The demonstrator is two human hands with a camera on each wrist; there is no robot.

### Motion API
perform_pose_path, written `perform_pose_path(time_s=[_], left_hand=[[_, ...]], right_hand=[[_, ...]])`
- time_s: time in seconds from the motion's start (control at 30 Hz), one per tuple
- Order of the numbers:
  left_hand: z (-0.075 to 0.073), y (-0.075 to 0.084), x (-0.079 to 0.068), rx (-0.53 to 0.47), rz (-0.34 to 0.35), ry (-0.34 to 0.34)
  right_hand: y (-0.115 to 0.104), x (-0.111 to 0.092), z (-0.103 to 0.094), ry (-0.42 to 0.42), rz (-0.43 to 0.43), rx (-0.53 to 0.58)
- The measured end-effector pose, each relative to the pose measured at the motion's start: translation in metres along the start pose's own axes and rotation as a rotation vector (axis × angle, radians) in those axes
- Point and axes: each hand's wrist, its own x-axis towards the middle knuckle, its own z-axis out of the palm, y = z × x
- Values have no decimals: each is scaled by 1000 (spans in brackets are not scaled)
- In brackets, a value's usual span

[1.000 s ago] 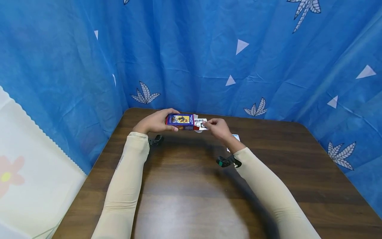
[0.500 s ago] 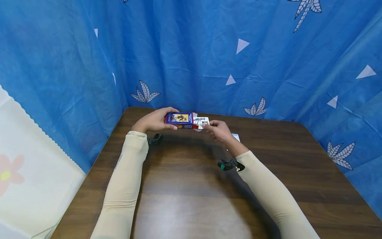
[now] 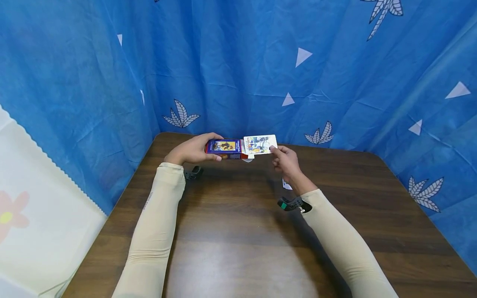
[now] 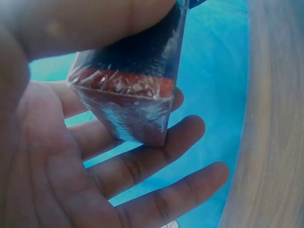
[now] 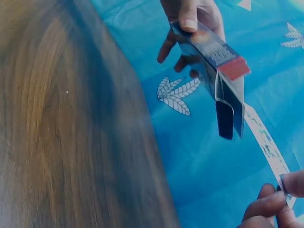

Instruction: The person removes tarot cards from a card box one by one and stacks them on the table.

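My left hand (image 3: 195,150) grips a blue and red card box (image 3: 225,147) by its closed end, above the far part of the table. In the left wrist view the thumb lies along one face of the clear-wrapped box (image 4: 124,88) and fingers support the other. The box's right end is open, its flaps (image 5: 231,107) sticking out. A white picture card (image 3: 260,145) extends from that end, and my right hand (image 3: 287,162) pinches its outer edge between thumb and fingers. Seen from the right wrist, the card (image 5: 268,147) slants down from the box mouth to the fingertips.
Another white card (image 3: 286,185) lies on the brown wooden table (image 3: 231,231), partly hidden behind the right wrist. A blue curtain (image 3: 238,74) with leaf prints hangs just behind the table's far edge. Pale flowered cloth (image 3: 41,215) is at the left.
My right hand has moved right, drawing the card much further out of the box; its picture now shows nearly whole. The left hand and box have hardly moved.
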Motion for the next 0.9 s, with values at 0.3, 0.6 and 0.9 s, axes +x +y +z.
perform_pose_path(time_s=[0.3, 0.6, 0.9], left_hand=[[-2, 2, 0, -8, -16, -4], [-2, 1, 1, -16, -12, -11], [1, 0, 1, -20, -9, -18]], right_hand=[[1, 10, -20, 52, -99, 219], [11, 18, -49, 208, -296, -169], [34, 31, -82, 202, -295, -444]])
